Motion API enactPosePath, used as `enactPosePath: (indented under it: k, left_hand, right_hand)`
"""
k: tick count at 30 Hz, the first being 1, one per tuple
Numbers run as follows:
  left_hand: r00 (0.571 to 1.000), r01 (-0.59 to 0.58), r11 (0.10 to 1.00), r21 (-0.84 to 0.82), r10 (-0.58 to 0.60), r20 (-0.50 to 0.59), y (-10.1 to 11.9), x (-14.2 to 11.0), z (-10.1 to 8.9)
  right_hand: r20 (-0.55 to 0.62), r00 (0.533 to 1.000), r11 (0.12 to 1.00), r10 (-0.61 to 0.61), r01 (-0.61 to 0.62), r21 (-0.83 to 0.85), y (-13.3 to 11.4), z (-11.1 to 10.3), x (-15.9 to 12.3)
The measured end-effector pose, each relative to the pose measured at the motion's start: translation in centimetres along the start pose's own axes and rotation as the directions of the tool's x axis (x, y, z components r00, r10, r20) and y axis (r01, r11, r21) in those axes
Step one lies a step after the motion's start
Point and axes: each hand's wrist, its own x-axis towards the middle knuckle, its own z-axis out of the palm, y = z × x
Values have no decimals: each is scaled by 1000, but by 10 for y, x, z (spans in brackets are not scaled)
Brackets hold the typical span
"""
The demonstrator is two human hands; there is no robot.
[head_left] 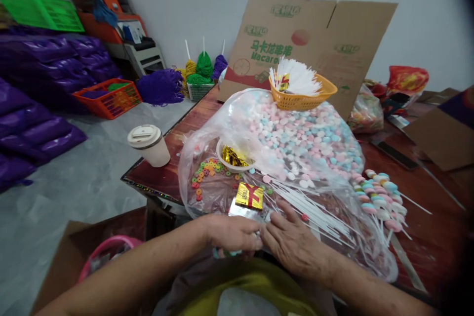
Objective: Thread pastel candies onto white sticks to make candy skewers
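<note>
Pastel pieces mostly hidden under my curled left fingers

The pastel pieces (pixel 222 253) sit beneath my left hand (pixel 233 233), low against my lap; only a pale blue and pinkish edge shows, so I can't tell their number or whether a stick runs through them. My left fingers are closed around them. My right hand (pixel 292 244) meets the left at its fingertips, fingers bent; what they pinch, if anything, I can't make out.

Just beyond my fingertips lies a square, shiny gold packet (pixel 250 196) with a red band, its dark lettering hard to read, over a silvery flat piece (pixel 242 211), partly covered. Ahead and left of my fingers, small coloured rings (pixel 200 177) lie scattered on crinkled, see-through plastic (pixel 190 158), near a round white bowl (pixel 237 169) of glossy gold strips (pixel 233 156). Thin white sticks (pixel 314 212) fan out beyond my right fingers.

Farther ahead, smooth rounded discs (pixel 303 138) in pink, blue and white heap up, blurred in places by the film. A latticed orange basket (pixel 296 102) hides some. Far right of my fingers, loaded skewers (pixel 383 197) lie piled, their lower sticks partly behind plastic.
</note>
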Motion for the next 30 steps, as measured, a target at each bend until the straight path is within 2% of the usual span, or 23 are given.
enactPosePath:
  k: [1, 2, 3, 4, 5, 6, 7, 8, 9, 10, 11, 12, 13, 14, 15, 17, 19, 21, 23, 26, 30]
  left_hand:
    - [999, -14, 975, 223, 24, -41, 0, -4, -2]
    - [994, -30, 890, 455, 75, -79, -2, -7, -3]
    - [981, -48, 759, 650, 157, -111, -5, -11, -4]
    - [950, -61, 621, 781, 276, -145, -9, -15, -5]
    - [903, -74, 495, 865, 401, -153, -15, -19, -6]
    - [840, -85, 398, 913, 521, -150, -21, -23, -7]
    - [768, -80, 346, 935, 619, -163, -28, -27, -9]
    - [693, -57, 352, 934, 687, -217, -35, -32, -10]
    - [619, -29, 418, 908, 720, -312, -41, -36, -11]
    - [552, -15, 530, 848, 711, -435, -47, -40, -11]
    - [499, -11, 671, 741, 646, -578, -53, -43, -11]
    - [462, -15, 809, 588, 526, -713, -57, -44, -11]
    - [446, -26, 915, 403, 372, -814, -61, -45, -10]
    - [444, -43, 976, 215, 212, -871, -63, -45, -8]
    - [454, -64, 997, 45, 69, -888, -65, -44, -6]
    - [474, -128, 969, -210, -126, -872, -68, -40, -3]
    - [474, -221, 899, -377, -239, -847, -70, -37, -2]
    - [469, -311, 808, -501, -328, -820, -69, -35, -3]
    - [478, -373, 708, -600, -407, -778, -66, -35, -6]
    - [519, -425, 581, -694, -471, -713, -53, -30, -11]
    - [597, -455, 481, -749, -459, -658, -33, -12, -14]
  right_hand:
    - [45, 995, 980, 87, -94, 175, -2, 3, 4]
    - [121, 977, 900, 176, -209, 383, -5, 6, 9]
    - [216, 946, 759, 240, -322, 565, -7, 7, 14]
    - [313, 913, 599, 263, -408, 689, -9, 8, 20]
    - [404, 880, 452, 251, -476, 755, -9, 6, 28]
    - [481, 851, 347, 209, -525, 777, -9, 3, 36]
    - [534, 831, 294, 155, -555, 778, -6, -1, 46]
    - [568, 817, 271, 102, -572, 774, -1, -7, 58]
    - [590, 806, 230, 48, -583, 779, 6, -13, 71]
    - [592, 805, 244, 42, -583, 775, 16, -20, 86]
    - [578, 812, 306, 83, -573, 761, 27, -25, 102]
    - [541, 827, 386, 155, -555, 737, 40, -30, 119]
    - [449, 827, 591, 338, -558, 583, 54, -31, 136]
    - [396, 807, 656, 439, -589, 472, 67, -31, 153]
    - [364, 789, 692, 495, -612, 384, 79, -28, 168]
    - [358, 748, 718, 559, -653, 243, 97, -17, 192]
    - [384, 717, 732, 582, -667, 136, 108, -7, 206]
    - [405, 694, 743, 595, -667, 52, 112, -4, 211]
    - [402, 690, 755, 601, -656, -1, 113, -10, 207]
    - [341, 730, 782, 592, -623, -24, 109, -31, 186]
    - [218, 782, 801, 584, -598, 0, 98, -55, 144]
